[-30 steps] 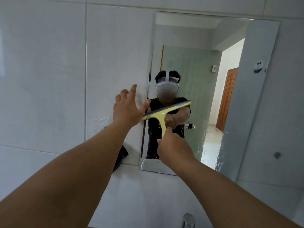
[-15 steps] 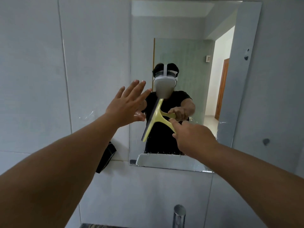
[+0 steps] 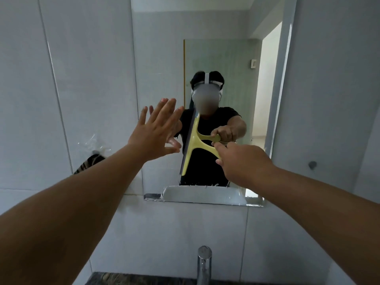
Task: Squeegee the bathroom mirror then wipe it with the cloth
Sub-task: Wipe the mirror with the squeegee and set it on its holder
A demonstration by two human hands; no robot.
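head | right hand [image 3: 242, 161] grips squeegee [image 3: 194, 145] on mirror [image 3: 226, 58] | left hand [image 3: 156, 132] spread

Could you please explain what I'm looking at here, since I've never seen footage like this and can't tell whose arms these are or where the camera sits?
There is only one view, from a camera worn on a person's head, so the two bare arms reaching forward are the wearer's own. They face a bathroom mirror on a tiled wall, which is why you also see the person reflected, wearing the headset.

The right hand grips the handle of a yellow squeegee, whose blade stands nearly upright at the glass. The left hand is open, fingers spread, holding nothing, near the mirror's left edge.

Below is a chrome tap. No cloth is clearly identifiable.
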